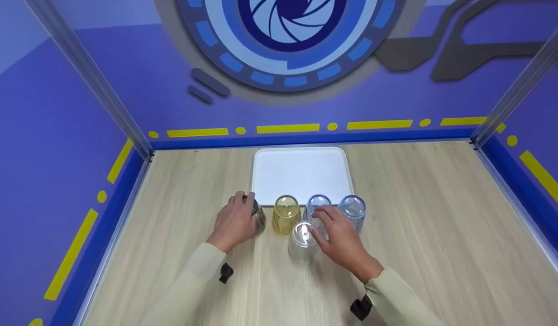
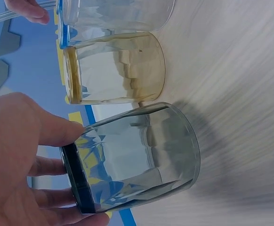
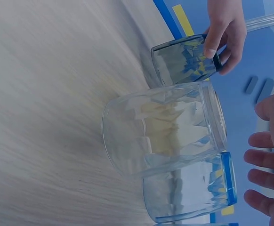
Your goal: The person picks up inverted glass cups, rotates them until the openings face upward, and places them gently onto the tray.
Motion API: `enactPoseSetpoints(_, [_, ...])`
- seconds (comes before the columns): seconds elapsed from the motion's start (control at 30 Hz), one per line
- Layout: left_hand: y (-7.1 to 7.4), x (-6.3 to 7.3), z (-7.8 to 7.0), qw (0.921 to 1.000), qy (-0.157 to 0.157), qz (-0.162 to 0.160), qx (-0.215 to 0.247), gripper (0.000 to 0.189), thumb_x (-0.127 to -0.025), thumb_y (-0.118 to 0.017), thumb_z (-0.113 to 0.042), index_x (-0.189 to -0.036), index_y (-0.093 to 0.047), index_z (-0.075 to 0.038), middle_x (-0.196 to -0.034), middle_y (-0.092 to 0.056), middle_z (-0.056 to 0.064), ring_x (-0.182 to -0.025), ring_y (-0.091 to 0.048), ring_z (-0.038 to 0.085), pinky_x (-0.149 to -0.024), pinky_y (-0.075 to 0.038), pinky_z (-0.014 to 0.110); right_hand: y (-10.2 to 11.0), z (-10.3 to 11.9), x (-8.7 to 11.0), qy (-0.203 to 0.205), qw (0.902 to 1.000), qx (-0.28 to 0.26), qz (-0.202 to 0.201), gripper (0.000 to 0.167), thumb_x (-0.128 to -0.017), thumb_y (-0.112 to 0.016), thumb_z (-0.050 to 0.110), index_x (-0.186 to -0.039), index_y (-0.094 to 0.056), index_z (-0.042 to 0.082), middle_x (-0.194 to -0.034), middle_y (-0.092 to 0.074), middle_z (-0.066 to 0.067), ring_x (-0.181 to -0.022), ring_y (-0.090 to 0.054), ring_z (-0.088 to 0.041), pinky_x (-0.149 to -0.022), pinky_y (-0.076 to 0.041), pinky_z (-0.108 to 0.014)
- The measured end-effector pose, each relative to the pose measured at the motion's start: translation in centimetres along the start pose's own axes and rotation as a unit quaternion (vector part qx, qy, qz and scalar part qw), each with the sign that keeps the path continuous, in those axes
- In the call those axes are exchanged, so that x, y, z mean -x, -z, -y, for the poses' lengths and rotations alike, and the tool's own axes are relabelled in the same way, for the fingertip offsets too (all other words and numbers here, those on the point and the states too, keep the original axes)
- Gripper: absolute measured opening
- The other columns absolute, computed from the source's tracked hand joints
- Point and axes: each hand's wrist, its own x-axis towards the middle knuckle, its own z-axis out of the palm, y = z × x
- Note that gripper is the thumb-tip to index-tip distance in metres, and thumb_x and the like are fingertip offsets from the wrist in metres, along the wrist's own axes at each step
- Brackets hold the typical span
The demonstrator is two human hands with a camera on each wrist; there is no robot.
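My left hand (image 1: 236, 224) grips an upside-down dark grey glass (image 2: 141, 160) by its base end, thumb on one side and fingers on the other. That glass leans slightly in the left wrist view. To its right stands an inverted amber glass (image 1: 286, 219). A clear glass (image 1: 301, 248), also base up, is nearest me. Behind and right of it are two blue-tinted glasses, one partly hidden (image 1: 318, 200) by my right hand (image 1: 344, 237) and one at the right end (image 1: 353, 208). My right hand hovers over them, fingers spread and holding nothing.
A white rectangular tray (image 1: 301, 174) lies behind the glasses, near the back wall. Wood-grain tabletop (image 1: 423, 235) extends on both sides. Blue-purple printed panels (image 1: 97, 117) with metal corner posts enclose the left, back and right.
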Motion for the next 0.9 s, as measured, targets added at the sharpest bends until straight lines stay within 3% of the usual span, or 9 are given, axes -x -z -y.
enactPoseSetpoints(0.37, [0.4, -0.1, 0.5, 0.9990, 0.011, 0.013, 0.041, 0.052, -0.095, -0.058, -0.024, -0.142, -0.044, -0.006, -0.136, -0.048, 0.022, -0.121, -0.054, 0.036, -0.091, -0.051, 0.052, 0.0, -0.2, 0.1, 0.002, 1.0000, -0.004, 0.001, 0.031, -0.090, -0.068, 0.033, -0.112, -0.066, 0.011, -0.117, -0.063, -0.003, -0.115, -0.057, -0.021, -0.100, -0.047, -0.043])
enactPoseSetpoints(0.6, [0.4, 0.1, 1.3, 0.9981, 0.016, 0.001, 0.060, 0.051, -0.095, -0.059, -0.024, -0.141, -0.046, -0.006, -0.134, -0.049, 0.022, -0.119, -0.054, 0.035, -0.090, -0.051, 0.051, 0.0, -0.4, 0.2, 0.008, 0.9999, 0.001, -0.007, 0.030, -0.089, -0.069, 0.031, -0.111, -0.066, 0.011, -0.116, -0.063, -0.003, -0.115, -0.057, -0.021, -0.099, -0.048, -0.042])
enactPoseSetpoints(0.9, [0.8, 0.1, 1.6, 0.9946, 0.042, 0.011, 0.094, 0.052, -0.096, -0.057, -0.026, -0.142, -0.043, -0.007, -0.139, -0.046, 0.021, -0.124, -0.051, 0.036, -0.093, -0.050, 0.052, -0.1, -0.5, 0.3, 0.016, 0.9997, 0.008, -0.018, 0.030, -0.088, -0.070, 0.031, -0.110, -0.066, 0.011, -0.115, -0.064, -0.002, -0.113, -0.058, -0.021, -0.099, -0.048, -0.042])
